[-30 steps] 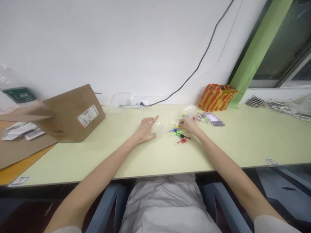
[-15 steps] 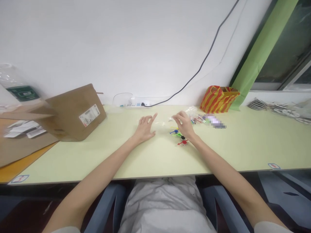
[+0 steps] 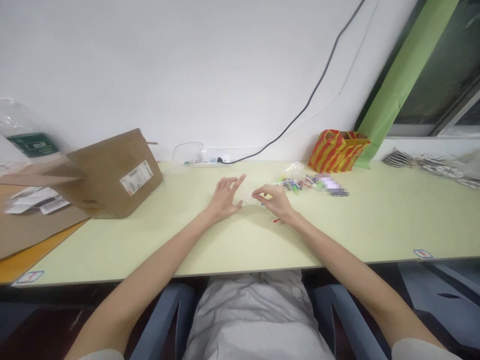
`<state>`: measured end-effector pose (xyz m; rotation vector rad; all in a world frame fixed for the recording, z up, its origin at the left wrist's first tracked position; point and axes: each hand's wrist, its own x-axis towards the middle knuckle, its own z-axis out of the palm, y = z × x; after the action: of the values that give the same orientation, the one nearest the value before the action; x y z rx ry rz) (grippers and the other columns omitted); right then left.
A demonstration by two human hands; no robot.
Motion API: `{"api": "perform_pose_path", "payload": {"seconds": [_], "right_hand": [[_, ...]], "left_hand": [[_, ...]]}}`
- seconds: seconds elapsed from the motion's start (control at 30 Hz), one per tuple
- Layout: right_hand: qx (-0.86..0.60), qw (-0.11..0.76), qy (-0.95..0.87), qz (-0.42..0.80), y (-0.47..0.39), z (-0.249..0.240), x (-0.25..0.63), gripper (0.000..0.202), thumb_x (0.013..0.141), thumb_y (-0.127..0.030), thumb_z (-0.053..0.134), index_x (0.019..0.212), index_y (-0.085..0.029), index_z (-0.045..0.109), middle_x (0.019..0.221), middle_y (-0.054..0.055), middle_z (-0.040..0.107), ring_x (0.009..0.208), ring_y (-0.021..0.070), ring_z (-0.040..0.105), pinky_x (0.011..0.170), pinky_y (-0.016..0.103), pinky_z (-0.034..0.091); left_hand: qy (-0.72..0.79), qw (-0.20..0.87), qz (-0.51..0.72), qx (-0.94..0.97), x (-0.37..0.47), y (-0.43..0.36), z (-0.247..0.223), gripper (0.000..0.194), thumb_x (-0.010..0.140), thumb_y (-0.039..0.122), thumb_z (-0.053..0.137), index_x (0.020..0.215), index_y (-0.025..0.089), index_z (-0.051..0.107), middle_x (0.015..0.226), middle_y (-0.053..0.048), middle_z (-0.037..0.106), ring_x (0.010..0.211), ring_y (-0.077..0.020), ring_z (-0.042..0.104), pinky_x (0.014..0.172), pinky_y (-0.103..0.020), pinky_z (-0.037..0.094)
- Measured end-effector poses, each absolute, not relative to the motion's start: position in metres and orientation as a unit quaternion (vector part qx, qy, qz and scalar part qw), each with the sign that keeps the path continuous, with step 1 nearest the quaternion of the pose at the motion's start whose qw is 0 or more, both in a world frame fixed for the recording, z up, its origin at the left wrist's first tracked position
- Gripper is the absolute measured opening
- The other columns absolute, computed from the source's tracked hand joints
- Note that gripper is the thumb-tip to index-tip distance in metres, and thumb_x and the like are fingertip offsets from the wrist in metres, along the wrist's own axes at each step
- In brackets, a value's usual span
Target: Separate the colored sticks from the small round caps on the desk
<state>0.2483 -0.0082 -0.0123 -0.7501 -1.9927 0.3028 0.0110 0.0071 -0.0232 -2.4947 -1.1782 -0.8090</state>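
Note:
My left hand [image 3: 224, 197] rests at the middle of the table, thumb and index finger spread apart with nothing gripped between them. Facing it, my right hand [image 3: 275, 201] has thumb and fingertips pinched together; what they hold is too small to make out. Between the hands lies clear plastic [image 3: 247, 200], its shape hard to tell. Beneath my right hand a red arrow-shaped piece [image 3: 276, 220] sticks out. Other coloured pieces there are mostly hidden by the hand.
Several small colourful parts [image 3: 292, 184] lie beyond my right hand, beside a blurred-out item [image 3: 332, 186]. A striped bag [image 3: 333, 152] stands at the back right, a cardboard box [image 3: 112, 175] at the left. A power strip [image 3: 206, 161] with a black cable [image 3: 285, 132] lies along the wall.
My right hand has moved left and slightly down, closer to my left hand, now covering most of the coloured pieces. More of the parts behind it show. The left hand has barely moved.

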Motion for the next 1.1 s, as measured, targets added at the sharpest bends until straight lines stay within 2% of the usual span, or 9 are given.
{"api": "perform_pose_path", "payload": {"seconds": [0.2, 0.27, 0.4, 0.5, 0.6, 0.67, 0.87, 1.0, 1.1], "right_hand": [[-0.273, 0.45, -0.824, 0.208, -0.022, -0.008, 0.236, 0.025, 0.101, -0.03, 0.051, 0.105, -0.025, 0.075, 0.112, 0.006, 0.077, 0.103, 0.0201, 0.072, 0.092, 0.033, 0.053], [-0.274, 0.445, -0.822, 0.226, -0.022, -0.01, 0.234, 0.024, 0.102, -0.031, 0.05, 0.107, -0.024, 0.072, 0.114, 0.006, 0.076, 0.106, 0.0203, 0.071, 0.093, 0.033, 0.052], [-0.303, 0.46, -0.8, 0.239, -0.019, -0.016, 0.231, 0.015, 0.101, -0.035, 0.052, 0.107, -0.023, 0.06, 0.099, 0.005, 0.078, 0.092, 0.0207, 0.074, 0.081, 0.032, 0.052], [-0.311, 0.466, -0.793, 0.24, -0.017, -0.019, 0.23, 0.014, 0.099, -0.037, 0.057, 0.093, -0.024, 0.057, 0.094, 0.005, 0.077, 0.087, 0.0216, 0.072, 0.079, 0.033, 0.052], [-0.326, 0.48, -0.789, 0.2, -0.017, -0.018, 0.23, 0.019, 0.093, -0.037, 0.066, 0.079, -0.024, 0.062, 0.086, 0.005, 0.076, 0.083, 0.0224, 0.07, 0.083, 0.036, 0.052], [-0.333, 0.498, -0.78, 0.181, -0.018, -0.016, 0.23, 0.018, 0.089, -0.036, 0.071, 0.077, -0.024, 0.068, 0.082, 0.005, 0.075, 0.079, 0.0219, 0.068, 0.081, 0.036, 0.051], [-0.321, 0.509, -0.759, 0.249, -0.018, -0.017, 0.229, 0.014, 0.089, -0.036, 0.072, 0.091, -0.025, 0.08, 0.09, 0.006, 0.078, 0.079, 0.0203, 0.068, 0.073, 0.033, 0.053], [-0.302, 0.459, -0.783, 0.291, -0.019, -0.019, 0.226, 0.02, 0.093, -0.034, 0.065, 0.101, -0.024, 0.08, 0.102, 0.007, 0.079, 0.089, 0.0215, 0.072, 0.082, 0.034, 0.055], [-0.256, 0.412, -0.83, 0.275, -0.02, -0.02, 0.225, 0.027, 0.096, -0.022, 0.055, 0.108, -0.024, 0.079, 0.114, 0.007, 0.077, 0.106, 0.0215, 0.071, 0.094, 0.036, 0.054]], "left_hand": [[-0.401, 0.137, -0.292, -0.858, 0.008, 0.009, -0.024, 0.093, 0.085, 0.039, 0.058, 0.164, 0.023, 0.011, 0.137, -0.015, 0.044, 0.129, -0.0342, 0.04, 0.114, -0.052, 0.027], [-0.4, 0.138, -0.295, -0.857, 0.01, 0.009, -0.025, 0.092, 0.086, 0.038, 0.057, 0.164, 0.024, 0.011, 0.136, -0.015, 0.044, 0.128, -0.034, 0.04, 0.114, -0.052, 0.027], [-0.397, 0.135, -0.296, -0.858, 0.014, 0.007, -0.025, 0.093, 0.085, 0.037, 0.06, 0.164, 0.026, 0.01, 0.136, -0.014, 0.045, 0.128, -0.0338, 0.041, 0.113, -0.051, 0.028], [-0.396, 0.131, -0.294, -0.86, 0.014, 0.006, -0.024, 0.095, 0.084, 0.037, 0.061, 0.164, 0.026, 0.01, 0.137, -0.014, 0.045, 0.128, -0.0336, 0.042, 0.113, -0.05, 0.029], [-0.407, 0.13, -0.294, -0.855, 0.014, 0.005, -0.023, 0.092, 0.087, 0.038, 0.058, 0.164, 0.025, 0.009, 0.137, -0.015, 0.046, 0.128, -0.0339, 0.042, 0.113, -0.051, 0.028], [-0.416, 0.132, -0.292, -0.851, 0.013, 0.006, -0.023, 0.092, 0.087, 0.038, 0.058, 0.164, 0.025, 0.009, 0.138, -0.015, 0.046, 0.128, -0.0344, 0.042, 0.112, -0.052, 0.029], [-0.407, 0.137, -0.282, -0.858, 0.013, 0.006, -0.024, 0.094, 0.085, 0.039, 0.06, 0.164, 0.024, 0.01, 0.137, -0.015, 0.047, 0.128, -0.0345, 0.042, 0.112, -0.051, 0.03], [-0.4, 0.126, -0.265, -0.868, 0.016, 0.004, -0.025, 0.095, 0.084, 0.037, 0.061, 0.164, 0.026, 0.01, 0.136, -0.015, 0.048, 0.127, -0.0352, 0.043, 0.111, -0.053, 0.03], [-0.391, 0.122, -0.251, -0.877, 0.018, 0.003, -0.025, 0.095, 0.085, 0.036, 0.061, 0.164, 0.027, 0.009, 0.136, -0.015, 0.048, 0.129, -0.0346, 0.042, 0.112, -0.053, 0.029]]}}
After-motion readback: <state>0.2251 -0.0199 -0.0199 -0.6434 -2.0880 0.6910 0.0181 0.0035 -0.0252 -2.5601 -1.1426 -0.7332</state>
